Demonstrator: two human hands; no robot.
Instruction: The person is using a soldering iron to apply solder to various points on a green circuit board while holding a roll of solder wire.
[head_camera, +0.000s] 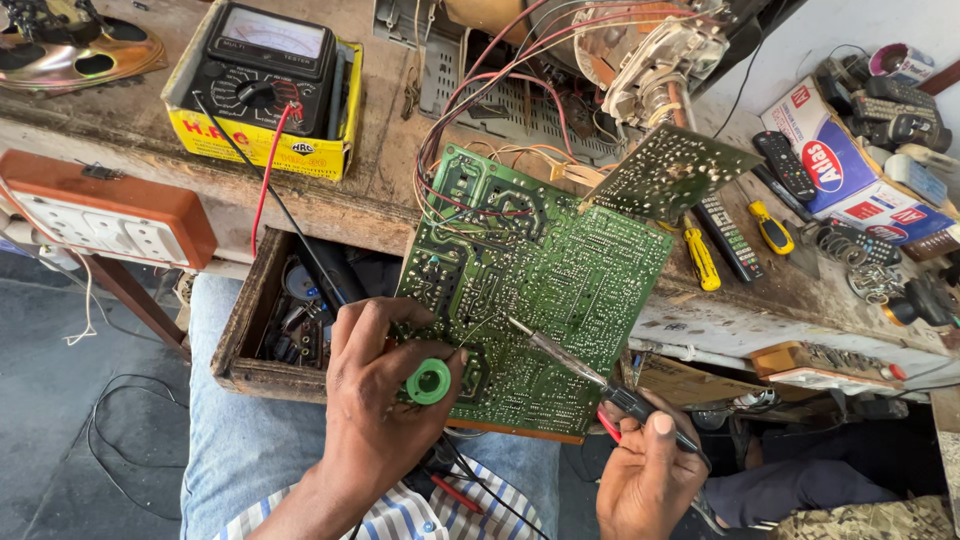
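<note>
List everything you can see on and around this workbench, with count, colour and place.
Large printed circuit board: one, green, tilted off the bench edge.
Small circuit board: one, green, upper right of the large one.
Solder spool: one, green, at the large board's lower left.
Soldering iron: one, metal shaft, black grip, tip on the large board.
Analogue multimeter: one, black, in a yellow box.
Socket board: one, white sockets, orange rim, left.
Wooden drawer: one, brown, open.
Screwdrivers: two, yellow handles, right.
Left hand: holds spool.
Right hand: grips iron.

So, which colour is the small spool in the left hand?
Green, a small spool held by the left hand; the head view shows it clearly.
</note>
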